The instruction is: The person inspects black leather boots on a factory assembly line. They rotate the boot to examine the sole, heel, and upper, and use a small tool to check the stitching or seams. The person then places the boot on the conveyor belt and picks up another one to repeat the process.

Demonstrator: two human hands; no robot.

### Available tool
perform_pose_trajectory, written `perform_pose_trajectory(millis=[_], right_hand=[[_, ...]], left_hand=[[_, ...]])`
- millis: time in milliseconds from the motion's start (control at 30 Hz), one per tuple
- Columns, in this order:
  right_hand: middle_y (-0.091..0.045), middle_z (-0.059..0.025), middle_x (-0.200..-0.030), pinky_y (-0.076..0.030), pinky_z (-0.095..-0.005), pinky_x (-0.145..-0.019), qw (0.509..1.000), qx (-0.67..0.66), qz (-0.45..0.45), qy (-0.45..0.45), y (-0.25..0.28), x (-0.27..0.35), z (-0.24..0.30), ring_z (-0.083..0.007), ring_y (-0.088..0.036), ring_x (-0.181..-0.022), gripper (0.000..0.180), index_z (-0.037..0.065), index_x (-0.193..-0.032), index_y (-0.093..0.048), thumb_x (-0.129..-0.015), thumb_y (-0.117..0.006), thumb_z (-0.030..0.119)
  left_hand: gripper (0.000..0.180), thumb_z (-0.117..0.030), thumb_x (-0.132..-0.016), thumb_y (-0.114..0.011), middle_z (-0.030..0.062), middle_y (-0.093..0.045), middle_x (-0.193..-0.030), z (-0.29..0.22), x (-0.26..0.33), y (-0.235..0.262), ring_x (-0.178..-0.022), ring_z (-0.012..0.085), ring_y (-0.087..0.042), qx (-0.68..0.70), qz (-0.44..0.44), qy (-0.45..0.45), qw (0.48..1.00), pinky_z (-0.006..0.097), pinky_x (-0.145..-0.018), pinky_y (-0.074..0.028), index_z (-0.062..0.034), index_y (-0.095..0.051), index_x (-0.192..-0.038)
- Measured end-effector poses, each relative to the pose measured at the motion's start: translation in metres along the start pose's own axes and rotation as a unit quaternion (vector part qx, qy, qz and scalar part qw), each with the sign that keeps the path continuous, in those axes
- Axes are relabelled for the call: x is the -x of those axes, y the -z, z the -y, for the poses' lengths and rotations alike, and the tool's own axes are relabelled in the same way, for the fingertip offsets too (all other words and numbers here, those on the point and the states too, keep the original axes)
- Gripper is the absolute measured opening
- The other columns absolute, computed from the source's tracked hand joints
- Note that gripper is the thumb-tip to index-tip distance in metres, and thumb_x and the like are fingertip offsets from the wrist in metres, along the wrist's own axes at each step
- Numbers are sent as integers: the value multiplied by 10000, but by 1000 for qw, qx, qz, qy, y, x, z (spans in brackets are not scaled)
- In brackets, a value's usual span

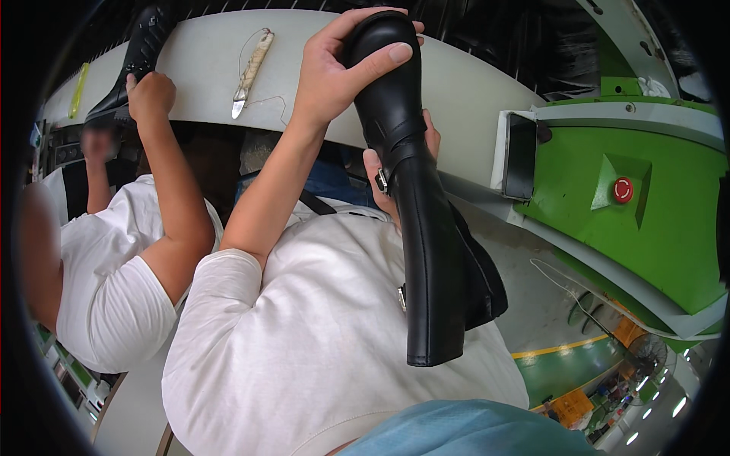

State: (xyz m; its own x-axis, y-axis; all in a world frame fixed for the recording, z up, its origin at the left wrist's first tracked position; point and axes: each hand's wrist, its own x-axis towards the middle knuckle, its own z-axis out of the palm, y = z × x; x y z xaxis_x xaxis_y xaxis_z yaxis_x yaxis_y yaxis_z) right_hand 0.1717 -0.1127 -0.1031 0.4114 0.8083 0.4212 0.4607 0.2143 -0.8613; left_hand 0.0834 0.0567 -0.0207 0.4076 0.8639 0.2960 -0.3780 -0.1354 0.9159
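A tall black leather boot (435,254) is held up in front of my chest, its toe pointing away from me and its shaft toward me. My left hand (328,72) is closed around the rounded toe, thumb on top and fingertips showing past the far side. Around the ankle from beneath, my right hand (372,163) grips the boot. Its thumb shows beside a metal buckle (382,181) and its fingers come up on the other side; the palm is hidden. A second buckle (401,298) sits on the shaft's left edge, near the opening.
The pale curved worktable (296,45) carries a small blade with a wrapped handle (253,70) and a yellow-green strip (79,91). At left, a co-worker's hand (152,95) holds another black boot (137,57). A green machine (566,175) with a red button (623,190) stands at right.
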Motion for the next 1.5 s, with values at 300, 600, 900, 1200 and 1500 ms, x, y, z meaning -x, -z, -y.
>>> perform_pose_trajectory(millis=[300, 600, 900, 1200, 1500], right_hand=[[-490, -204, -1491, -492, -445, -1128, 1000, -7, -6, 11, -2, 1, 1, -312, -576, -1317, 956, -38, -1706, -302, -920, -821, 128], [-494, -207, -1491, -496, -438, -1122, 1000, -1, -1, 9, -1, 2, 2, -305, -582, -1302, 965, -31, -1702, -298, -897, -815, 90], [-505, -201, -1483, -504, -423, -1108, 1000, 11, 12, -6, 1, 5, 1, -287, -589, -1282, 957, -24, -1700, -300, -898, -812, 69], [-504, -201, -1492, -491, -424, -1129, 1000, 6, 8, -25, 2, 3, 7, -290, -577, -1300, 969, -25, -1703, -299, -891, -818, 84], [-498, -198, -1481, -491, -425, -1121, 1000, -7, -2, -11, 1, 0, 11, -286, -575, -1293, 964, -39, -1697, -308, -890, -817, 93]], left_hand=[[505, -123, -966, -864, 189, -797, -1293, -2, 2, 0, -1201, 280, -780, -9, -4, -3, 1000, 409, -1070, -598, 23, -690, -1418], [417, -241, -1064, -780, 220, -802, -1263, -17, 4, -10, -1152, 314, -807, -53, 0, -31, 998, 416, -1006, -649, 29, -698, -1371], [462, -169, -980, -854, 240, -804, -1301, -2, 6, 0, -1179, 347, -813, -21, 4, -44, 999, 438, -1000, -672, 18, -711, -1378], [446, -175, -985, -849, 238, -806, -1299, -2, 7, -1, -1177, 346, -813, -12, -1, -36, 999, 434, -996, -673, 18, -714, -1364], [414, -187, -1003, -832, 246, -803, -1303, -4, 8, -3, -1189, 350, -810, -8, -5, -23, 1000, 435, -997, -675, 19, -698, -1337]])
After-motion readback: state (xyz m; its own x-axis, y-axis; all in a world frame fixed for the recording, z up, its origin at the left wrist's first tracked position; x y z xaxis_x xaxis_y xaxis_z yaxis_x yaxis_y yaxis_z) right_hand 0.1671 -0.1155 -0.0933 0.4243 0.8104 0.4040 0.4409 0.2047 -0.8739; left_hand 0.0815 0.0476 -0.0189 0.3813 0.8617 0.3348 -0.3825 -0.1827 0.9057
